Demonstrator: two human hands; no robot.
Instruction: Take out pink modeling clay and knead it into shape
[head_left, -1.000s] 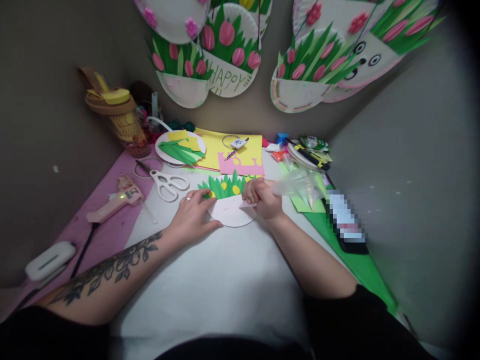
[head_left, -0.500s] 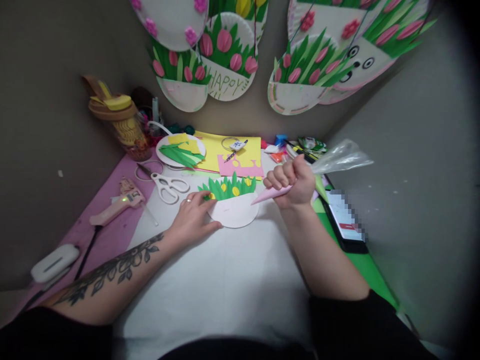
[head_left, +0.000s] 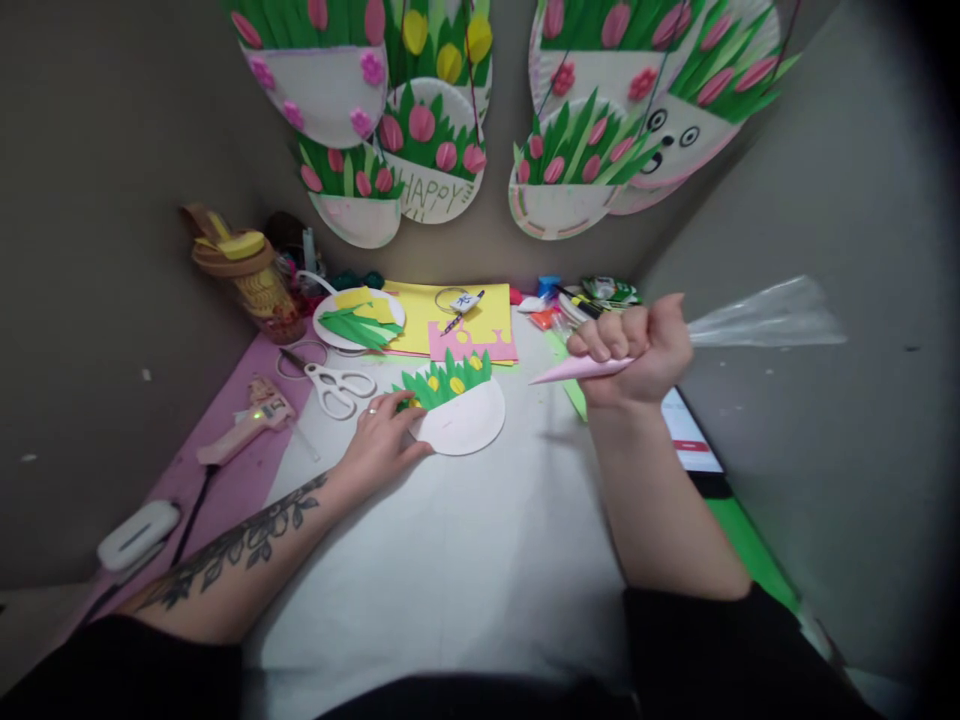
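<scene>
My right hand [head_left: 634, 352] is wrapped in a fist around a piping bag [head_left: 574, 369]. Its pointed, pink-filled tip points left, and the clear, loose end sticks out to the right. The bag is raised to the right of a small paper-plate basket [head_left: 469, 420], apart from it. This basket lies on the white work surface with green paper grass and yellow paper tulips along its top. My left hand [head_left: 388, 432] grips the basket's left edge, fingers at the grass and thumb by the lower rim.
White-handled scissors [head_left: 337, 388] and a pink glue gun [head_left: 251, 420] lie at left. Behind are a plate of green paper strips [head_left: 360, 322] and yellow sheets [head_left: 416, 300]. A phone [head_left: 691, 435] sits at right. Finished plate baskets [head_left: 442, 195] hang on the wall; a tumbler [head_left: 255, 280] stands back left.
My right hand has moved right with the piping bag, taking its tip away from the basket's right edge. My left hand stays on the basket. The camera view has tilted up slightly.
</scene>
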